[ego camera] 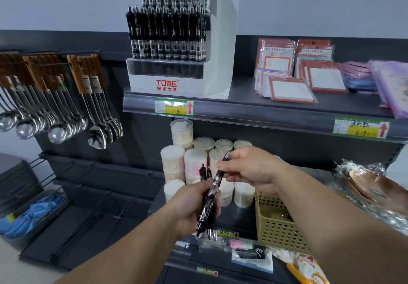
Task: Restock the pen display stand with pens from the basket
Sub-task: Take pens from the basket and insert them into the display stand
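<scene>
I see my left hand [187,206] low in the middle. Its fingers curl tight round a bunch of black pens [204,219]. The bunch sticks out below the hand and a little above it.

My right hand [249,169] is just above it and to the right. Its fingertips pinch one pen [218,176] near the top end. That pen slants down into the bunch in my left hand, so both hands have hold of it.

The yellow basket [276,226] sits on the lower shelf, under my right wrist. The white pen display stand [220,40] is on the upper shelf [265,109], well above both hands. Rows of pens [167,36] stand in it. Tubs of cotton swabs [194,157] stand just behind my hands.
</scene>
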